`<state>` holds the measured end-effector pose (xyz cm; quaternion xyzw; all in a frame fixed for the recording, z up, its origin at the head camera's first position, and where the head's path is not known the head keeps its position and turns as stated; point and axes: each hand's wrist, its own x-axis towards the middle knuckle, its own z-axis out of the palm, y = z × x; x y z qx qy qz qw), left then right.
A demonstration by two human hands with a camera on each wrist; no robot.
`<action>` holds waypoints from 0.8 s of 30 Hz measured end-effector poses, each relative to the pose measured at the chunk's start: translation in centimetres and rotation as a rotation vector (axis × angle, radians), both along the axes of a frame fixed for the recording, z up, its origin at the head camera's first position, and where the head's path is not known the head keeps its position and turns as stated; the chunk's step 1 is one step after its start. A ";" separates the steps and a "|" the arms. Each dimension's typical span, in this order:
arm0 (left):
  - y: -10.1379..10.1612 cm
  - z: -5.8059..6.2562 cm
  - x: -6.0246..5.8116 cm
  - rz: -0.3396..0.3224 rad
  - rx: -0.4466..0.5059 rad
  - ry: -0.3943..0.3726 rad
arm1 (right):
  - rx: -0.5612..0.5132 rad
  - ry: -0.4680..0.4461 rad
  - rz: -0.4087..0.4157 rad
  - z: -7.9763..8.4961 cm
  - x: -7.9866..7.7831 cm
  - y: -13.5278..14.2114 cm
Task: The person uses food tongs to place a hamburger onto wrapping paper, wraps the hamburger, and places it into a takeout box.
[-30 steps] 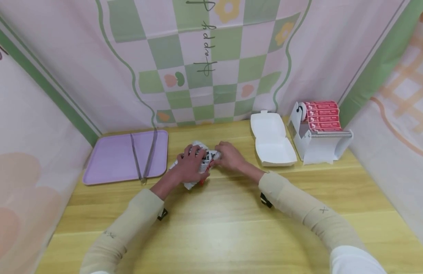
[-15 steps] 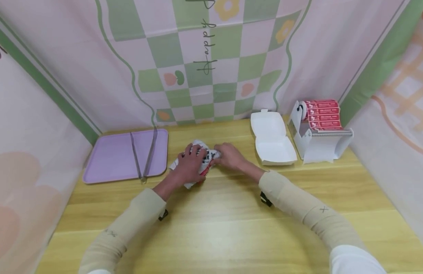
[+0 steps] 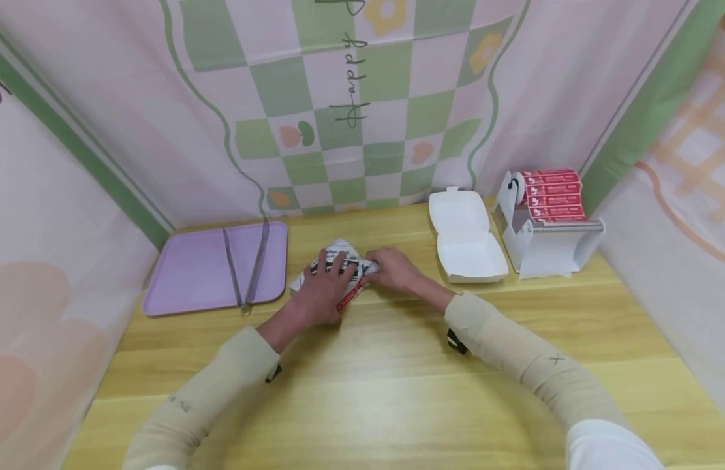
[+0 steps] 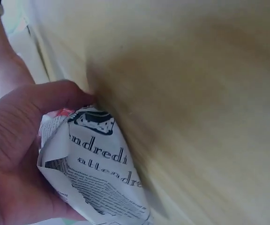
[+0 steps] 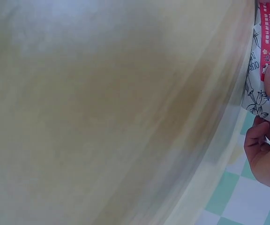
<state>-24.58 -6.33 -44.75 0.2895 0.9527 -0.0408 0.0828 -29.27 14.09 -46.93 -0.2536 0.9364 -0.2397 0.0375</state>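
A packet wrapped in printed newspaper-style paper (image 3: pixel 340 247) lies on the table between both hands. My left hand (image 3: pixel 322 292) holds it from the near left, fingers spread over its top. In the left wrist view, the folded paper (image 4: pixel 102 173) sits against the palm, with the thumb across its end. My right hand (image 3: pixel 393 269) pinches the packet's gathered right end. A red sticker (image 5: pixel 269 37) runs along the paper in the right wrist view, and the right thumb presses on its end. The packet's contents are hidden.
Left, a purple tray (image 3: pixel 186 274) carries metal tongs (image 3: pixel 256 267) whose joined end overhangs its front edge. An opened white takeaway box (image 3: pixel 470 254) stands at the back right. Beside it is a white dispenser (image 3: pixel 553 248) with a roll of red stickers (image 3: pixel 553 196). A patterned curtain (image 3: pixel 362 98) hangs behind.
My left hand has shifted slightly toward me, its fingers spreading and its thumb drawing back from the sticker, so more of the packet shows. The right hand keeps its pinch in nearly the same place.
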 end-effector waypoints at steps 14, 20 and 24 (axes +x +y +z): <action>-0.3 -1.2 -0.1 0.054 0.204 0.068 | -0.084 -0.064 0.045 -0.7 -0.1 0.4; -0.7 -0.6 -0.1 0.036 0.219 0.009 | -0.083 -0.038 0.068 -0.8 0.1 0.5; -1.1 -0.5 -0.2 0.030 0.249 -0.045 | -0.080 -0.037 0.068 -0.6 0.1 0.5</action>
